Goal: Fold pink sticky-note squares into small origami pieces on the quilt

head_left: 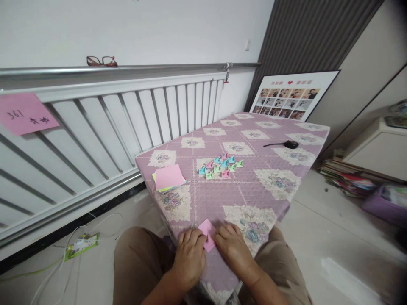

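Observation:
A small pink paper (pixel 207 235), creased and turned like a diamond, lies at the near end of the cloth-covered table. My left hand (pixel 190 254) has its fingers closed on the paper's left edge. On the right edge, my right hand (pixel 233 247) grips it with bent fingers. Farther up the table stand several small folded paper pieces (pixel 221 165) in pink, blue and green, grouped in rows. To their left lies a stack of square paper sheets (pixel 169 177), pink on top with yellow showing beneath.
The table's patterned cloth (pixel 216 199) reaches toward a photo board (pixel 288 97). A black corded object (pixel 290 145) lies on its right side. Glasses (pixel 101 61) rest on the pipe above the radiator (pixel 178 114). A power strip (pixel 82 247) is on the floor.

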The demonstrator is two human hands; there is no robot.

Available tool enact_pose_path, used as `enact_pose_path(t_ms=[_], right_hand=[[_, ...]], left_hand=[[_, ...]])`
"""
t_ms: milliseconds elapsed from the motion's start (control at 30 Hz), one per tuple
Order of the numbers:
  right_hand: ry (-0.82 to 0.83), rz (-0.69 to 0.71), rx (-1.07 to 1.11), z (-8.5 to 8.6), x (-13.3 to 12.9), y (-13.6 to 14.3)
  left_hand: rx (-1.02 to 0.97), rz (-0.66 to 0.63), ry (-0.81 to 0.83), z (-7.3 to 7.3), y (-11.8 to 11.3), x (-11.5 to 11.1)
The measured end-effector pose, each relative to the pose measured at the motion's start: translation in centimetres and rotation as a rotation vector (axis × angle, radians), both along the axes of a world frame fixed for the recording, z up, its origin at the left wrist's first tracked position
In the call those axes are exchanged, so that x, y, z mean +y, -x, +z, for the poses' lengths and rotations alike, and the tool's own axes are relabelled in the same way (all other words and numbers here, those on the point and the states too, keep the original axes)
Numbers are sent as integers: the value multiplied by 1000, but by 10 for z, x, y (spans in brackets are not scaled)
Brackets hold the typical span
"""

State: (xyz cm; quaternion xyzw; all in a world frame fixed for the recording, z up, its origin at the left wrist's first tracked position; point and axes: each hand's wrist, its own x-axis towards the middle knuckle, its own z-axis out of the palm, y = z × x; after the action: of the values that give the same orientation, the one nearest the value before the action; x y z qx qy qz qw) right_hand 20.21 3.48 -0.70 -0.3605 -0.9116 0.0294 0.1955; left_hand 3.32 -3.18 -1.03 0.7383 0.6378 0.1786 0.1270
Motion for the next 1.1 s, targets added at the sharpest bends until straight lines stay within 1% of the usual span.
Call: enact_pose_path(t_ms=[100,300,467,567,733,933,1000,1100], right_hand=[[-1,3,-9,0,-2,-1],[-4,16,-6,0,-2,-2],[8,22,-34,-2,-3,-4],[10,32,-33,-4,-4,-5],[8,13,-10,-10,-11,-10],[31,13,27,-16,-16,-19],[20,-9,32,-15,-18,-16],[-9,-6,39,-13,-23,-2]], left_hand=[[6,8,-1,-1,1,0],[33,-68,28,-1,6,0],[104,-91,37,-4,7,3],[137,-94,19,-7,7,3],[174,-137,54,-8,10,2],[194,-198,54,-4,16,1],[190,-207,42,-3,16,0],[184,-205,20,-5,17,0]])
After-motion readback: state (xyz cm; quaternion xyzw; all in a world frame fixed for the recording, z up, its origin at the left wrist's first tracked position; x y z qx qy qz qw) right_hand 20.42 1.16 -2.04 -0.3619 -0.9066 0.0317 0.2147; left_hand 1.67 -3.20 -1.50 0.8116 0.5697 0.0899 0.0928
